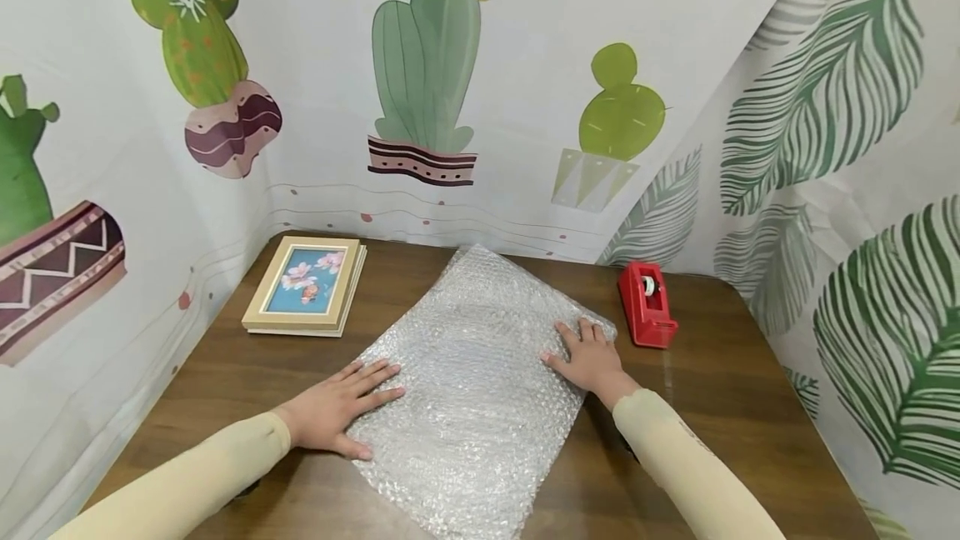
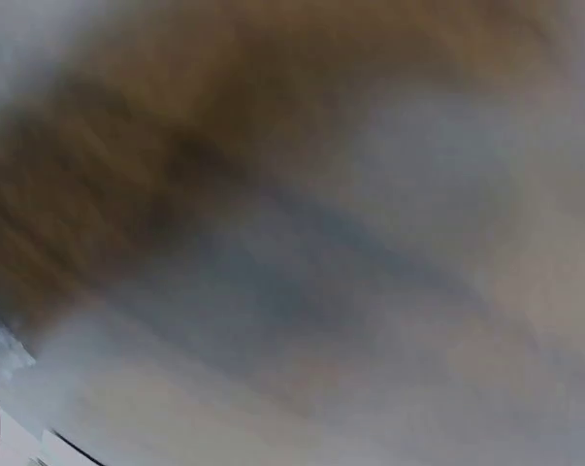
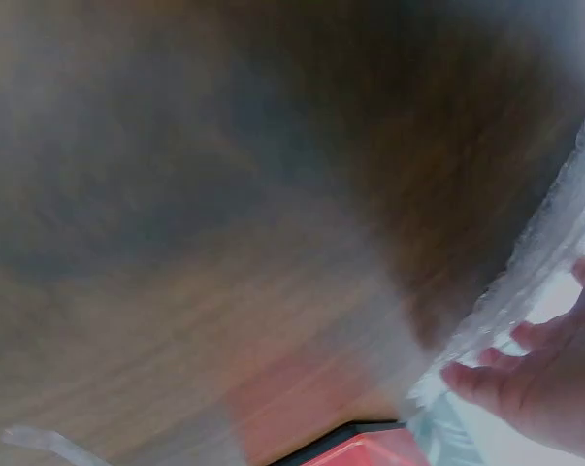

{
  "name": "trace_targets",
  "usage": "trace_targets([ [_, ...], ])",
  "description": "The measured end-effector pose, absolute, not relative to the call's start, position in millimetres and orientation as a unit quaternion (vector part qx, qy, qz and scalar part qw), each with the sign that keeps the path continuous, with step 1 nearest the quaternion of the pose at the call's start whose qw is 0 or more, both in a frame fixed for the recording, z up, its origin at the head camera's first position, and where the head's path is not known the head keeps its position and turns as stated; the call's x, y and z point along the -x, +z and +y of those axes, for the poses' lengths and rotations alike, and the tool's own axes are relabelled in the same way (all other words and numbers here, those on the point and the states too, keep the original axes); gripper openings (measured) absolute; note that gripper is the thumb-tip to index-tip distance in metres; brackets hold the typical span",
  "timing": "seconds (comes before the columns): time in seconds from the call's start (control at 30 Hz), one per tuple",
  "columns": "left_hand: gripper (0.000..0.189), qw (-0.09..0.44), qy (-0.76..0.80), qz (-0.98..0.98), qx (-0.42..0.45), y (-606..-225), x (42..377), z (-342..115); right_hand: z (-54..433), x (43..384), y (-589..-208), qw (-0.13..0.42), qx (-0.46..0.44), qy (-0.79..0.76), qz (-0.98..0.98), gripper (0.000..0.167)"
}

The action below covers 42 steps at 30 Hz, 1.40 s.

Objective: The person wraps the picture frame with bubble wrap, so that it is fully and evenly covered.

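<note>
Left hand (image 1: 337,408) spread, palm down, fingers on the left edge of a bubble wrap sheet (image 1: 472,382). Right hand (image 1: 589,358) likewise spread on its right edge. Sheet lies askew mid-table, far corner near the back of the brown wooden table (image 1: 720,432). Red tape dispenser (image 1: 638,311) just beyond right hand; flower-picture frame (image 1: 276,303) lies back left. Cactus-print fabric (image 1: 330,82) behind.

Desk corner, home or office unclear from here: dark-brown wood-grain table (image 1: 735,407), white cactus-and-leaf-print wall coverings (image 1: 525,65) on three sides, red plastic tape dispenser (image 1: 649,313) on top.
</note>
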State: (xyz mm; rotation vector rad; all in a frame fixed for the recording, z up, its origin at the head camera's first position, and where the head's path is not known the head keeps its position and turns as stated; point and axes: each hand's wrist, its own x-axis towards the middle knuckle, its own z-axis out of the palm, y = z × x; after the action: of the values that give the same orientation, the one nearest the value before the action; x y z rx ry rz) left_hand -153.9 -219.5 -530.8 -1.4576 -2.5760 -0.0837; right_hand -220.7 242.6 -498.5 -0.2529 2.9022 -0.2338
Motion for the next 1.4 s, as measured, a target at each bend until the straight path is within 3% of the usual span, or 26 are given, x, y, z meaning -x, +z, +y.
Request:
trace_targets([
  [0.4,0.08,0.128,-0.008,-0.841,0.525,-522,152,-253,227,174,-489,0.119,0.067,-0.052,0.989,0.081],
  [0.57,0.079,0.115,-0.023,-0.873,0.474,-520,136,-241,237,179,-492,0.108,0.075,-0.043,0.99,0.076],
  [0.77,0.071,0.02,-0.089,-0.925,0.368,-514,124,-217,245,194,-493,0.118,0.078,-0.07,0.987,0.071],
  [0.87,0.072,-0.002,-0.113,-0.93,0.35,-515,123,-214,249,199,-494,0.119,0.088,-0.083,0.985,0.073],
  [1.4,0.089,0.021,-0.073,-0.921,0.382,-523,133,-223,255,198,-504,0.134,0.085,-0.12,0.98,0.082],
])
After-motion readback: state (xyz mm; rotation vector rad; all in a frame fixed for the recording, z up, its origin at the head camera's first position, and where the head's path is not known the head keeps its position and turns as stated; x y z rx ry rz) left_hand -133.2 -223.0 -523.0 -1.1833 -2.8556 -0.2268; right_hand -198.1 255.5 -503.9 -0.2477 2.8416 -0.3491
